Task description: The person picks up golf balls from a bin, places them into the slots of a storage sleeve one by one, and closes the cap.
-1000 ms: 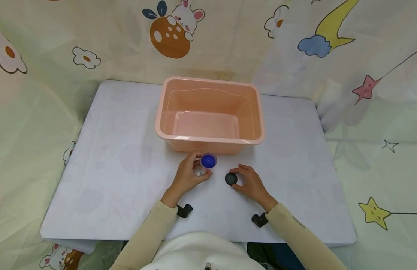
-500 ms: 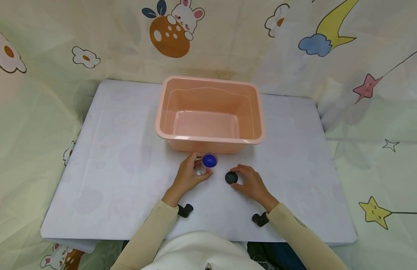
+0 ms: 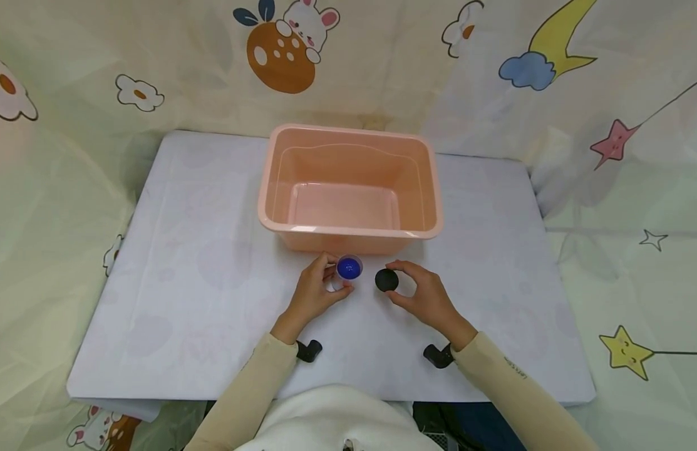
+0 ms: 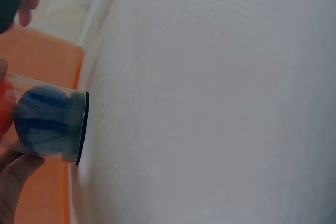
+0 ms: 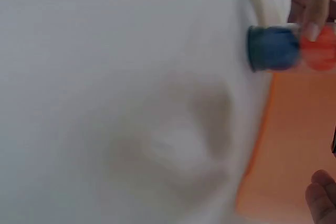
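A clear cylindrical tube (image 4: 81, 129) with a dark base stands upright on the table in front of the basin. Inside it are a red ball (image 5: 319, 51) and a blue ball (image 4: 42, 120) below it; from above, another blue ball (image 3: 349, 268) shows at its top. My left hand (image 3: 310, 293) holds the tube between thumb and fingers. Just right of the tube, my right hand (image 3: 429, 299) pinches a black ball (image 3: 386, 280), raised off the table. The right wrist view barely catches that ball at its edge.
A pink plastic basin (image 3: 351, 233) sits right behind the hands, with nothing seen inside. The white table (image 3: 173, 294) spreads to both sides. Patterned cloth (image 3: 382, 62) hangs around the back and sides. Black wrist devices (image 3: 309, 351) are on both forearms.
My right hand has lifted the black ball and moved it farther from my body, level with the tube's top. The left hand and tube stay nearly still.
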Demonstrator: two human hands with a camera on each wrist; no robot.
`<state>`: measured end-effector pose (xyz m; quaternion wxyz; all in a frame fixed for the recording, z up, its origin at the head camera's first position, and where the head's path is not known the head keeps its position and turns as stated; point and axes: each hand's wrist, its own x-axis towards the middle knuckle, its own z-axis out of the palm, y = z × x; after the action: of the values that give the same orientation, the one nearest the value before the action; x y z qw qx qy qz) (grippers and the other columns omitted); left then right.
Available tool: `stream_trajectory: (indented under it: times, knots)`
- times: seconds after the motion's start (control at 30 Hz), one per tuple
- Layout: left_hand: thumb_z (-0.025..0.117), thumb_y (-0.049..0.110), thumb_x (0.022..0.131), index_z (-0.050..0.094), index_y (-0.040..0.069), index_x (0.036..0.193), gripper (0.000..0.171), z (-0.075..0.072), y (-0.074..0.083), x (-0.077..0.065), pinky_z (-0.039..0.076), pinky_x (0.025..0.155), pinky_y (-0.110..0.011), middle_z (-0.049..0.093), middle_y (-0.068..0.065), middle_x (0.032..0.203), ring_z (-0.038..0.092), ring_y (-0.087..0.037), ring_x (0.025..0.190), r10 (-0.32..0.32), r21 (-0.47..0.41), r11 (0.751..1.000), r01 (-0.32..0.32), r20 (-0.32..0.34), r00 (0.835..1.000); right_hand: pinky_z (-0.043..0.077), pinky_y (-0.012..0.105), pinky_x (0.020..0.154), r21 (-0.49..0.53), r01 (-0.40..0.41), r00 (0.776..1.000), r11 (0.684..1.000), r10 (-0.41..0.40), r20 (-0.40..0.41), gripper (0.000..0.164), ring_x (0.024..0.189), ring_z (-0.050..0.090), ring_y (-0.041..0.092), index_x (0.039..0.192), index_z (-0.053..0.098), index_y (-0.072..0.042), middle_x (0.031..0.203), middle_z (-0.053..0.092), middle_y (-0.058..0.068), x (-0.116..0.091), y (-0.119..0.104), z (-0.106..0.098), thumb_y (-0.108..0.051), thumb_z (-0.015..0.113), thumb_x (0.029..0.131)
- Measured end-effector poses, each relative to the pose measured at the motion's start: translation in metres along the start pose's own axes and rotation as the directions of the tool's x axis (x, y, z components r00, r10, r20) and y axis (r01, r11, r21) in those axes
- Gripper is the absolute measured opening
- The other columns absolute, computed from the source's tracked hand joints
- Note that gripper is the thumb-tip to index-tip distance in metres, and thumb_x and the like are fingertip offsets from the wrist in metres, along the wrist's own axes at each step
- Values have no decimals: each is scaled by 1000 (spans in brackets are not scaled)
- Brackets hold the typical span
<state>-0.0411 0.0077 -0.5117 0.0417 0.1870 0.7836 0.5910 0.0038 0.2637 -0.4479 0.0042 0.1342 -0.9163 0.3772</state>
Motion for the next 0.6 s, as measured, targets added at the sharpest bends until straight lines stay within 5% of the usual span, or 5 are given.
stream_trajectory:
  times: [0.3,0.6]
  knots:
    - [93,-5,80,56,0,115,51,-3,1,-1,60,102,-44,68,-22,121,72,-40,120,-41,-7,999,41,18,999,62,46,97,100,100,995,990,-99,-12,57,112,75,38,133,66,10,128,73,23,13,-22,-12,11,90,81]
    - [91,-5,82,57,-1,115,47,-5,0,-1,58,105,-44,68,-22,122,71,-41,122,-61,-44,997,63,42,997,61,46,99,64,141,990,988,-142,11,58,114,75,37,135,65,8,130,72,23,26,-35,-18,10,89,82]
